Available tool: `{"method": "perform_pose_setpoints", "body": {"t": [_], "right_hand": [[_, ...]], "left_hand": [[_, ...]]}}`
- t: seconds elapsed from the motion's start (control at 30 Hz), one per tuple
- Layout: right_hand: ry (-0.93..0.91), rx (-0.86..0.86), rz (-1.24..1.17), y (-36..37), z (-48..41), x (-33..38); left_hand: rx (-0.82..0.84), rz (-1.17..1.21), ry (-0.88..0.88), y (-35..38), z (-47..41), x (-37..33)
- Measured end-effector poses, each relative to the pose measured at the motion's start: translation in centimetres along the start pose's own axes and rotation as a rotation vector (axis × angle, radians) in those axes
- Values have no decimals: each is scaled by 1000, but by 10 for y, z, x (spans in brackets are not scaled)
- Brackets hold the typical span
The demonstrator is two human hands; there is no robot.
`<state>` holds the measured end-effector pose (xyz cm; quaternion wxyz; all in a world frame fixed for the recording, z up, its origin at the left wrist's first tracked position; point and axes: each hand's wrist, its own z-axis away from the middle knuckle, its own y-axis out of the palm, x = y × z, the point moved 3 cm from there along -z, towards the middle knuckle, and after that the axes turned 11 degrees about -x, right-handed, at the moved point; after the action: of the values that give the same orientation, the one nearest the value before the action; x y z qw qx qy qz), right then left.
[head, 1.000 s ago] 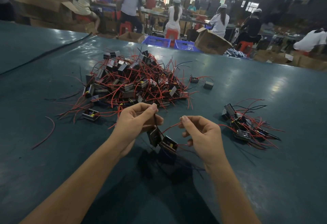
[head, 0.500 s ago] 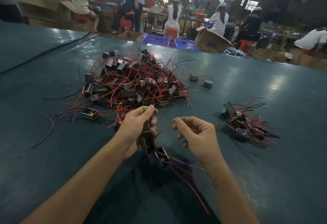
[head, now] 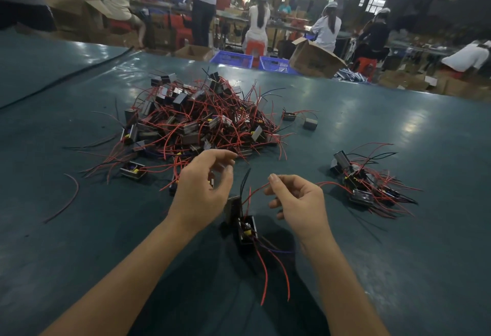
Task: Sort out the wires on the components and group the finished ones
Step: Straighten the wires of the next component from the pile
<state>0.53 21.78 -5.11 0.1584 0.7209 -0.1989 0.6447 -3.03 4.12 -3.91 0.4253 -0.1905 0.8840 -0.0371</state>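
Two tangled black components point(head: 247, 228) with red and black wires sit low between my hands over the green table point(head: 398, 269). My right hand point(head: 300, 202) pinches a red wire point(head: 256, 189) that rises from them. My left hand point(head: 203, 189) hovers just left of them with thumb and fingers loosely curved and apart, holding nothing; a black wire point(head: 245, 180) sticks up free beside it. The big unsorted pile point(head: 202, 123) lies beyond my left hand. A smaller group of components point(head: 366, 184) lies to the right.
Two stray components point(head: 289, 116) point(head: 310, 124) lie right of the big pile, and another point(head: 132, 172) at its near left. A loose red wire point(head: 69, 197) lies on the left. Past the table's far edge are a cardboard box point(head: 313, 60), blue crates point(head: 231, 59) and seated workers.
My left hand let go of the black wire and spread its fingers. The components dropped lower between my hands, while my right hand kept its pinch on the red wire.
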Motion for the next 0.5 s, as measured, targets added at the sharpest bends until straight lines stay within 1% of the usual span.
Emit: {"method": "perform_pose_setpoints", "body": {"t": [0.03, 0.1, 0.2, 0.27, 0.33, 0.43, 0.5], "right_hand": [[25, 12, -6, 0, 0, -1], [65, 79, -14, 2, 0, -1], [49, 171, -11, 5, 3, 0], [19, 174, -27, 4, 4, 1], [31, 140, -47, 4, 2, 1], [96, 44, 31, 4, -3, -7], [160, 48, 89, 6, -2, -13]], "left_hand": [[43, -7, 63, 0, 0, -3], [151, -42, 132, 0, 3, -6], [260, -175, 272, 5, 10, -8], [257, -216, 331, 8, 12, -9], [194, -203, 339, 7, 10, -10], [135, -165, 311, 5, 7, -8], [138, -174, 315, 6, 8, -8]]}}
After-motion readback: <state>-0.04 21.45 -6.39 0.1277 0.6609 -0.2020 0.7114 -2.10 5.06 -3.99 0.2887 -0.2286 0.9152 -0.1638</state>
